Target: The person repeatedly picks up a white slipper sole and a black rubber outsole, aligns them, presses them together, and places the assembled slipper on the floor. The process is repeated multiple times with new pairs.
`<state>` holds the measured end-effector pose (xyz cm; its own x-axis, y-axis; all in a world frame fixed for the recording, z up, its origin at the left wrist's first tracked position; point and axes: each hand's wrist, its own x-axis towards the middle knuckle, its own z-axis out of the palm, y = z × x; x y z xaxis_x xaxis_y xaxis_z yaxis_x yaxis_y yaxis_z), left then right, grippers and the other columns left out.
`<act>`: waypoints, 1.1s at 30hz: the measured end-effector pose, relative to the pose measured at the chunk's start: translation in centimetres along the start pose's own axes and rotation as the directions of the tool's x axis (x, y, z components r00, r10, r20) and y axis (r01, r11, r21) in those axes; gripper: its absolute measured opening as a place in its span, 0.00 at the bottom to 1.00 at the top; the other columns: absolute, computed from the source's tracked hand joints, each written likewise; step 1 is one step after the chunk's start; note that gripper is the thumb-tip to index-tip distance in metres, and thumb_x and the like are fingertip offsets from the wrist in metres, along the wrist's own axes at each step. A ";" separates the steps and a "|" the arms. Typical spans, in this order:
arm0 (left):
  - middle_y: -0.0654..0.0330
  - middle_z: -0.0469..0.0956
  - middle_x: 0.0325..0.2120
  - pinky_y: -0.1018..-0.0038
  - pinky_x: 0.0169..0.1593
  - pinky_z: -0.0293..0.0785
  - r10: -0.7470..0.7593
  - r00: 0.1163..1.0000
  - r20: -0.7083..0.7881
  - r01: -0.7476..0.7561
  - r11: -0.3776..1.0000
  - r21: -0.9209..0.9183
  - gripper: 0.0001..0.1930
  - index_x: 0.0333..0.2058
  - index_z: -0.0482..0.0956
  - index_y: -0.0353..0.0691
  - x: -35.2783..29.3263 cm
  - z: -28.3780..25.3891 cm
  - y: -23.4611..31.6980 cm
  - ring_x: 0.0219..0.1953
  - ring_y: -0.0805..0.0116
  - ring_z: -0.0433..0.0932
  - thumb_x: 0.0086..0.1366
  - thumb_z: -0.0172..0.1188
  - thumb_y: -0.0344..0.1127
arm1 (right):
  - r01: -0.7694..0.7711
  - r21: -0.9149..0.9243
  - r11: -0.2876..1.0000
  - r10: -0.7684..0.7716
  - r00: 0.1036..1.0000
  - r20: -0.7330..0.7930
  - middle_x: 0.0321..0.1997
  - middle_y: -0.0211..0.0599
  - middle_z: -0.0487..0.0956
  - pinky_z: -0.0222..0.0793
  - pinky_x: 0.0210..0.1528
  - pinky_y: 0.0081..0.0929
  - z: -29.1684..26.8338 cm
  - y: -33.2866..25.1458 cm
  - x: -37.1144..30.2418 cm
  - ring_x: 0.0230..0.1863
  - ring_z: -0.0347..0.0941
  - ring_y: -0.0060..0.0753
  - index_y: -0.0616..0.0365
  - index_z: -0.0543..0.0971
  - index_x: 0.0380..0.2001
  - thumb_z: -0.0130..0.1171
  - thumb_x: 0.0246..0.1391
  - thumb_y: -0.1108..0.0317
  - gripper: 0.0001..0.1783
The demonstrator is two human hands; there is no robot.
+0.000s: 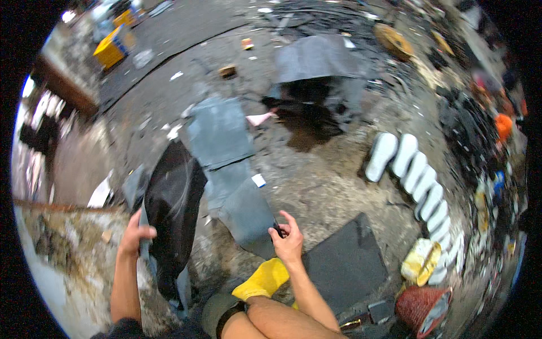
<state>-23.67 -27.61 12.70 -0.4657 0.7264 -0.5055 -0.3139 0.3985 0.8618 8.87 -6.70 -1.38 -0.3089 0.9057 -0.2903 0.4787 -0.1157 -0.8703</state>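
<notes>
My left hand (135, 233) is closed on the near-left edge of a curved, glossy black sheet (172, 209), its thumb lying over the edge. Greyish strips show along that sheet's side. In a pinch, my right hand (289, 240) has a small dark thing between thumb and fingers, too blurred to name. That hand is by the near corner of a blue-grey sheet (240, 198), and whether it touches the sheet I cannot tell. Beyond lies another blue-grey sheet (220, 130), with a small white piece (258, 180) at its near right.
A row of white sole-shaped pieces (426, 189) curves along the right. Nearer stand a yellow-and-white container (420, 261) and a red basket (420, 311). A dark flat mat (344, 263) lies beside my yellow-covered foot (262, 279). Ahead, a grey sheet (319, 59) covers something dark.
</notes>
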 end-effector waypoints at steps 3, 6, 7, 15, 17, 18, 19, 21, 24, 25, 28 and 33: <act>0.50 0.73 0.61 0.66 0.67 0.65 0.111 0.992 0.055 -0.120 0.756 0.643 0.42 0.65 0.67 0.31 0.3 5.7 -2.4 0.63 0.61 0.71 0.49 0.72 0.34 | -0.018 -0.048 0.999 0.016 0.998 -0.054 0.35 0.44 0.85 0.78 0.42 0.36 -9.0 -3.7 1.6 0.35 0.82 0.37 0.48 0.80 0.50 0.62 0.46 0.70 0.24; 0.42 0.64 0.67 0.64 0.71 0.60 0.144 0.939 0.313 -0.306 0.767 0.564 0.49 0.70 0.58 0.33 0.9 13.6 -7.9 0.70 0.54 0.64 0.53 0.75 0.40 | 0.189 -0.223 0.956 -0.210 0.975 -0.077 0.32 0.43 0.83 0.78 0.39 0.34 -18.9 -7.8 0.8 0.31 0.81 0.39 0.46 0.76 0.55 0.60 0.46 0.72 0.28; 0.37 0.60 0.68 0.63 0.72 0.57 0.120 0.918 0.377 -0.326 0.768 0.551 0.53 0.71 0.53 0.30 1.0 16.2 -9.7 0.71 0.50 0.61 0.55 0.75 0.47 | 0.164 -0.262 0.951 -0.182 0.982 -0.046 0.33 0.44 0.82 0.78 0.40 0.36 -21.6 -9.1 0.2 0.32 0.81 0.40 0.46 0.76 0.55 0.59 0.46 0.72 0.29; 0.39 0.46 0.73 0.55 0.75 0.47 0.356 0.764 0.539 -0.514 0.840 0.175 0.61 0.74 0.43 0.38 6.3 34.1 -6.9 0.76 0.45 0.45 0.54 0.77 0.54 | 0.169 -0.186 0.968 -0.173 0.985 -0.002 0.40 0.36 0.80 0.73 0.46 0.27 -33.3 -11.7 -8.7 0.39 0.76 0.24 0.48 0.75 0.58 0.61 0.54 0.77 0.27; 0.39 0.49 0.73 0.56 0.73 0.52 0.227 0.755 0.615 -0.282 0.959 -0.008 0.59 0.75 0.43 0.42 8.1 39.0 -5.5 0.75 0.48 0.51 0.56 0.76 0.51 | 0.166 0.117 0.979 -0.167 0.986 0.003 0.42 0.26 0.76 0.68 0.48 0.20 -35.4 -9.5 -10.7 0.40 0.71 0.18 0.56 0.75 0.58 0.60 0.56 0.79 0.25; 0.41 0.53 0.72 0.58 0.70 0.60 0.033 0.678 0.734 -0.036 0.999 -0.012 0.57 0.75 0.43 0.45 9.0 40.5 -5.2 0.72 0.49 0.58 0.58 0.75 0.47 | 0.113 0.138 0.984 -0.103 0.992 -0.077 0.41 0.25 0.76 0.68 0.47 0.20 -35.9 -7.7 -11.2 0.40 0.70 0.18 0.56 0.75 0.58 0.61 0.56 0.78 0.25; 0.43 0.58 0.70 0.61 0.66 0.68 -0.104 0.552 0.827 0.198 0.980 -0.009 0.55 0.76 0.42 0.47 9.8 41.7 -5.4 0.68 0.50 0.64 0.60 0.74 0.42 | 0.187 0.163 0.969 -0.167 0.977 -0.131 0.40 0.25 0.75 0.68 0.47 0.21 -36.3 -5.4 -11.0 0.39 0.70 0.18 0.56 0.75 0.59 0.61 0.56 0.77 0.26; 0.53 0.75 0.55 0.71 0.51 0.77 -0.246 0.523 0.816 0.232 0.962 0.141 0.47 0.74 0.52 0.43 10.2 43.1 -7.4 0.50 0.64 0.78 0.61 0.72 0.33 | 0.008 0.259 0.966 0.035 0.987 -0.160 0.41 0.29 0.78 0.70 0.48 0.24 -36.5 0.0 -10.8 0.42 0.73 0.23 0.54 0.75 0.60 0.62 0.56 0.75 0.26; 0.62 0.81 0.37 0.75 0.45 0.78 -0.337 0.601 0.725 0.059 0.923 0.380 0.39 0.67 0.67 0.38 10.6 43.9 -12.3 0.37 0.75 0.78 0.57 0.74 0.29 | -0.097 0.032 0.995 0.101 0.891 -0.443 0.43 0.36 0.81 0.72 0.49 0.29 -34.8 9.3 -11.0 0.44 0.77 0.31 0.53 0.75 0.60 0.64 0.56 0.71 0.27; 0.63 0.80 0.37 0.75 0.45 0.78 -0.315 0.642 0.699 -0.011 0.908 0.420 0.39 0.66 0.68 0.37 10.8 44.0 -13.8 0.37 0.76 0.78 0.56 0.74 0.28 | -0.179 -0.109 0.978 0.086 0.818 -0.569 0.43 0.38 0.82 0.73 0.49 0.30 -33.8 12.1 -11.2 0.44 0.78 0.34 0.53 0.75 0.60 0.65 0.56 0.69 0.27; 0.62 0.79 0.35 0.75 0.41 0.79 -0.218 0.768 0.602 -0.183 0.826 0.533 0.36 0.62 0.73 0.37 11.0 43.9 -17.5 0.35 0.78 0.77 0.53 0.75 0.25 | -0.286 -0.005 0.958 0.193 0.659 -0.727 0.46 0.42 0.83 0.74 0.53 0.39 -30.7 18.4 -12.7 0.48 0.79 0.43 0.54 0.80 0.55 0.66 0.55 0.70 0.22; 0.61 0.80 0.38 0.77 0.41 0.79 -0.086 0.758 0.646 -0.322 0.813 0.486 0.34 0.62 0.74 0.39 11.9 43.1 -19.4 0.35 0.76 0.77 0.54 0.70 0.21 | -0.032 -0.488 0.872 -0.273 0.795 -0.542 0.45 0.35 0.82 0.73 0.52 0.40 -28.5 20.9 -13.2 0.46 0.77 0.44 0.49 0.83 0.49 0.70 0.45 0.70 0.23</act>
<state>12.57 -2.57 -8.19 0.2085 0.8786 -0.4296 0.2969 0.3617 0.8838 46.35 -9.44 -4.42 0.0689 0.9724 0.2228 0.8284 0.0687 -0.5559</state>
